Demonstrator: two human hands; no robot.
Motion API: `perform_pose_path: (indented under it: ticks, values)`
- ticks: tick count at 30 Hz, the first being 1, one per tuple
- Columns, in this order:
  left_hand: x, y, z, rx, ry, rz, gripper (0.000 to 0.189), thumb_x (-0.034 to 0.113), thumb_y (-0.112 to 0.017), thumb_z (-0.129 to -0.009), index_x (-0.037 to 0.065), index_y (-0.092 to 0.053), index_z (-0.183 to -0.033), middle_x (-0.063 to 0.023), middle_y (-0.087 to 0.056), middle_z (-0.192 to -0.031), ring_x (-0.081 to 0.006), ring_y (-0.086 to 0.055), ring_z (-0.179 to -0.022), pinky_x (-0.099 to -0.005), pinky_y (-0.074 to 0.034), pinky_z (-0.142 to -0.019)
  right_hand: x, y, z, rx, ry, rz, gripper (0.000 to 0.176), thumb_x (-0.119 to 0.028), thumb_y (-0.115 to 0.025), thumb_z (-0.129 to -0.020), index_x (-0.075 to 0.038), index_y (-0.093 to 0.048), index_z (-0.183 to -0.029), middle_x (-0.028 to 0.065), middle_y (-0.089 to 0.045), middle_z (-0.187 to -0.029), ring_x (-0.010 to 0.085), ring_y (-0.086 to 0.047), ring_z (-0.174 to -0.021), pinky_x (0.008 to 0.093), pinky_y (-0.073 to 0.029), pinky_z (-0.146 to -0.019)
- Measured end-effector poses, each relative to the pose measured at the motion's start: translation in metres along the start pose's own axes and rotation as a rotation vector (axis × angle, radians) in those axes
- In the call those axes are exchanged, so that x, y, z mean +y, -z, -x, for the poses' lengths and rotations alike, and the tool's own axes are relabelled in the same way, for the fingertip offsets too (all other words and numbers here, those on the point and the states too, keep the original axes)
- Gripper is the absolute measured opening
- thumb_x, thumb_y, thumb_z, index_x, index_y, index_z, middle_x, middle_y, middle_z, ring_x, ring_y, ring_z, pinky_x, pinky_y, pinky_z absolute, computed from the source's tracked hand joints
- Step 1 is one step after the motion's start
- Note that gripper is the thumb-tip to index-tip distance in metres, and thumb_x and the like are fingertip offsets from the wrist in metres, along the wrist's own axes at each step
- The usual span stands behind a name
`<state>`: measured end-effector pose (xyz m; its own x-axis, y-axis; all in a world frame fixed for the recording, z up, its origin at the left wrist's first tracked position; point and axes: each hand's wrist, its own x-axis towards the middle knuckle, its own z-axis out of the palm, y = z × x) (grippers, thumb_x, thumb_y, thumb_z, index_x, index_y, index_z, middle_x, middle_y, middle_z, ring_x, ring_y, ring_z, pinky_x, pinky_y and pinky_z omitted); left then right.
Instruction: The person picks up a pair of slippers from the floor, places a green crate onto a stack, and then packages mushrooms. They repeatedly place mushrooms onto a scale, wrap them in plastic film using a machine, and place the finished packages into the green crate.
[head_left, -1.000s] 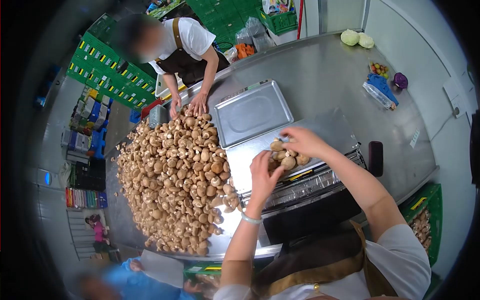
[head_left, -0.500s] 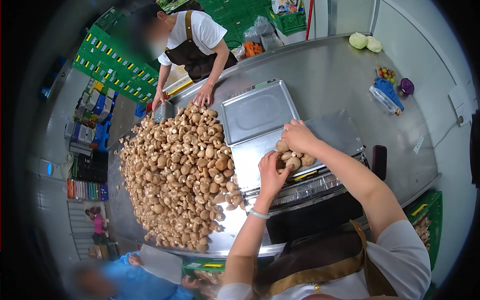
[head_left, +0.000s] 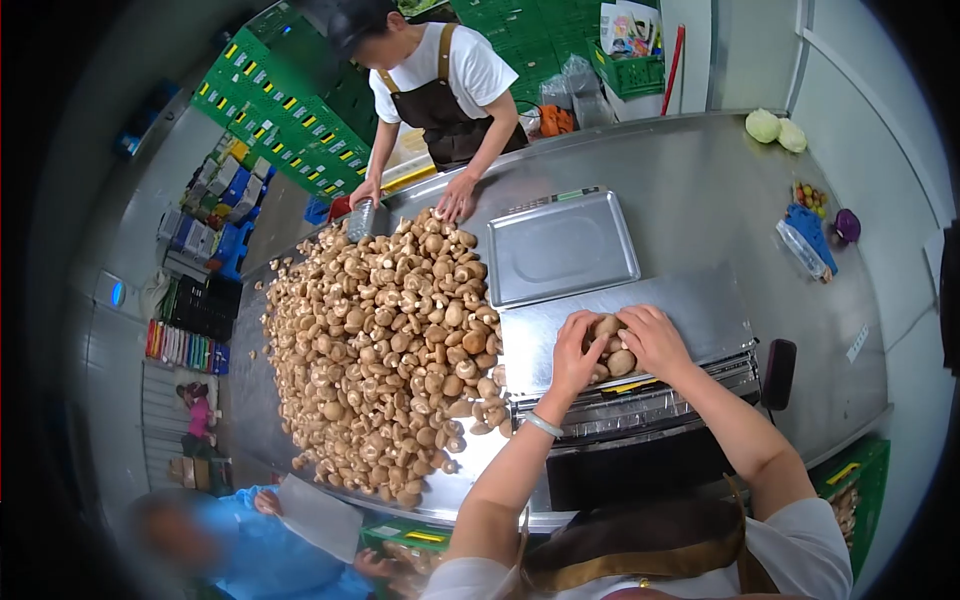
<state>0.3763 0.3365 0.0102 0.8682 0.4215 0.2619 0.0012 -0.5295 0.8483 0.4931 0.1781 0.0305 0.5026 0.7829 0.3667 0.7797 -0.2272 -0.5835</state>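
Note:
A small cluster of brown shiitake mushrooms [head_left: 621, 362] sits at the front of a flat metal plate [head_left: 690, 305]. My left hand [head_left: 577, 355], with a pale bangle on the wrist, curves round the cluster's left side. From the right, my right hand [head_left: 654, 340] presses its fingers over the top and far side. Whether a container lies under the mushrooms is hidden by my hands. Just in front of them is a wrapping machine [head_left: 650, 408] with a clear film roll. Behind the plate lies a shallow metal tray [head_left: 563, 250].
A large heap of shiitake mushrooms [head_left: 375, 350] covers the table's left side. Across it, a person [head_left: 450, 90] holds a clear container [head_left: 362, 220] at the heap. Another person in blue [head_left: 260, 545] stands at lower left. Cabbages [head_left: 763, 126] lie far right; a dark phone-like object [head_left: 779, 374] stands nearer.
My right hand has come down beside the cluster, and both hands now close round it. The view has shifted, moving the scene rightward. The person opposite has the clear container further over the heap.

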Motion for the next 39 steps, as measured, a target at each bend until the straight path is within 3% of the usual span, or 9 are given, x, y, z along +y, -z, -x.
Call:
perform_pose_path:
  ticks: [4,17,22,24,27,30,34,37,39]
  values:
    - [0.003,-0.003,0.0,0.092,-0.019,0.05,0.032,0.018,-0.066,-0.087,0.004,-0.062,-0.115,-0.0142,-0.058,-0.11,-0.0338,-0.057,-0.103,-0.0388,-0.046,-0.092,0.006,-0.011,-0.001,0.001,-0.034,-0.003,0.027,-0.019,-0.058,-0.092,-0.001,-0.063,-0.112,0.013,-0.064,-0.111,0.0338,-0.056,-0.109,0.0448,-0.043,-0.097]
    - [-0.009,-0.004,0.001,0.001,-0.029,0.017,0.027,0.021,-0.063,-0.091,0.004,-0.065,-0.112,-0.0155,-0.067,-0.11,-0.0358,-0.06,-0.106,-0.0435,-0.043,-0.097,0.009,-0.016,0.001,0.047,-0.012,0.071,0.026,-0.02,-0.057,-0.093,-0.004,-0.065,-0.111,0.0116,-0.066,-0.108,0.0317,-0.057,-0.106,0.0446,-0.044,-0.093]
    - [-0.027,-0.008,0.002,-0.043,0.051,0.125,0.034,0.027,-0.055,-0.097,0.004,-0.065,-0.121,-0.0162,-0.065,-0.12,-0.0351,-0.057,-0.115,-0.0422,-0.04,-0.103,0.015,-0.013,0.0,-0.023,-0.011,0.019,0.032,-0.024,-0.057,-0.095,-0.003,-0.062,-0.118,0.0146,-0.064,-0.115,0.0343,-0.056,-0.112,0.0451,-0.043,-0.097]
    - [-0.027,0.002,0.0,-0.111,0.079,0.275,0.047,0.036,-0.041,-0.105,0.003,-0.058,-0.133,-0.0161,-0.057,-0.136,-0.0299,-0.05,-0.128,-0.0378,-0.034,-0.112,0.018,-0.004,-0.001,0.025,-0.033,-0.042,0.034,-0.025,-0.056,-0.095,-0.002,-0.061,-0.12,0.016,-0.061,-0.122,0.0351,-0.054,-0.117,0.0441,-0.042,-0.101]
    - [-0.016,0.03,0.01,0.1,0.256,0.403,0.053,0.04,-0.04,-0.105,-0.001,-0.052,-0.136,-0.0149,-0.054,-0.139,-0.0247,-0.047,-0.132,-0.0362,-0.032,-0.113,0.014,0.028,0.016,0.069,-0.122,-0.105,0.036,-0.025,-0.056,-0.096,-0.002,-0.058,-0.123,0.0171,-0.057,-0.129,0.0357,-0.051,-0.123,0.0426,-0.04,-0.104]
    - [-0.004,0.074,0.048,0.269,0.436,0.37,0.037,0.028,-0.057,-0.1,-0.002,-0.063,-0.121,-0.0131,-0.067,-0.118,-0.0219,-0.061,-0.112,-0.0355,-0.045,-0.099,0.019,0.072,0.059,0.068,-0.201,-0.102,0.033,-0.021,-0.058,-0.095,-0.002,-0.059,-0.121,0.0161,-0.059,-0.125,0.0353,-0.051,-0.123,0.0419,-0.041,-0.104]
    - [0.019,0.093,0.122,0.283,0.583,-0.34,0.016,0.014,-0.067,-0.09,-0.002,-0.069,-0.091,-0.016,-0.069,-0.091,-0.03,-0.064,-0.088,-0.0377,-0.048,-0.079,0.018,0.103,0.136,0.078,-0.433,0.035,0.024,-0.023,-0.067,-0.089,-0.002,-0.066,-0.099,0.0113,-0.062,-0.102,0.0313,-0.055,-0.105,0.0425,-0.044,-0.092]
    - [0.013,0.076,0.155,0.364,0.23,-0.758,0.023,0.023,-0.077,-0.081,0.001,-0.07,-0.077,-0.0147,-0.064,-0.08,-0.0362,-0.058,-0.084,-0.0459,-0.045,-0.079,0.011,0.103,0.154,0.09,-0.512,0.345,0.027,-0.03,-0.073,-0.083,-0.003,-0.069,-0.087,0.0092,-0.061,-0.092,0.0287,-0.055,-0.096,0.0433,-0.043,-0.084]
    - [0.013,0.053,0.16,0.299,0.309,-0.777,0.027,0.028,-0.079,-0.078,0.002,-0.072,-0.073,-0.0127,-0.064,-0.081,-0.0337,-0.056,-0.085,-0.046,-0.043,-0.08,0.008,0.09,0.157,0.079,-0.51,0.535,0.033,-0.038,-0.075,-0.079,-0.006,-0.071,-0.081,0.0083,-0.062,-0.088,0.0276,-0.055,-0.092,0.0436,-0.041,-0.079]
